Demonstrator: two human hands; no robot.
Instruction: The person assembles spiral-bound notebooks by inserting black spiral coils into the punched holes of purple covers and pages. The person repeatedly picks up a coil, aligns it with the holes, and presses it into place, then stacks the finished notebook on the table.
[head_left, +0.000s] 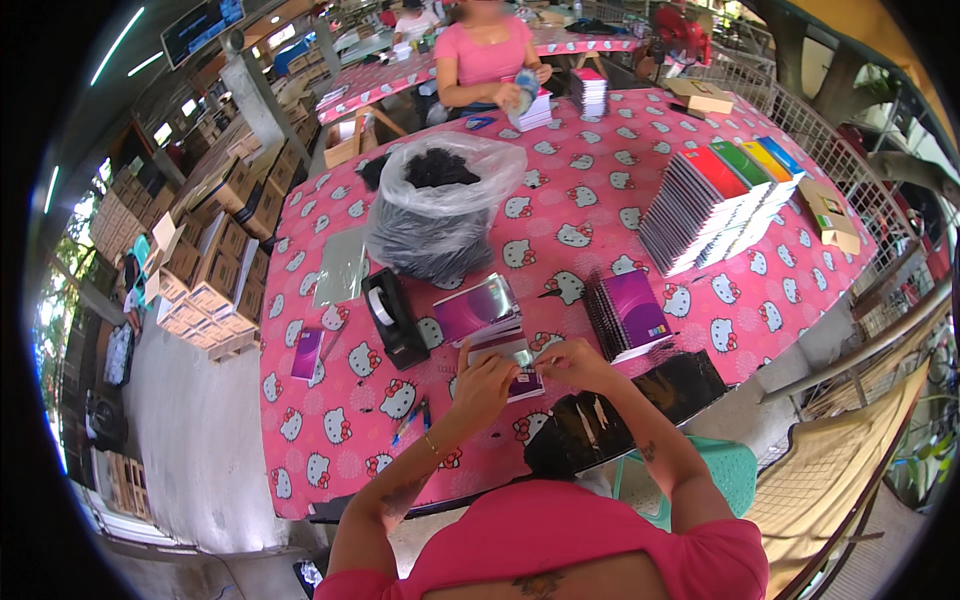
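Soft, moderately bright daylight spreads across a pink table (pixel 330 462), casting only faint shadows. Left of the table, a ceiling tube light (pixel 118 45) glows white over dimmer stacked cartons (pixel 230 265), while the concrete floor (pixel 190 430) carries a pale sheen. On the table, a clear plastic bag (pixel 432 205) and a glossy purple notebook (pixel 470 308) catch glare. Sunlight dapples tan cloth (pixel 845 450) right of the table. Fisheye distortion bows the table's edges; the background beyond it looks soft.

"What's worn?"

"A bright pink, short-sleeved cloth top (pixel 545 515) with a wide neckline (pixel 540 552), plus a thin gold-coloured bracelet (pixel 432 443) on the left wrist (pixel 446 424)."

"Markings?"

"Dark tattoos (pixel 402 494) on both forearms (pixel 672 472) and inside the neckline, perhaps floral, too blurred to tell."
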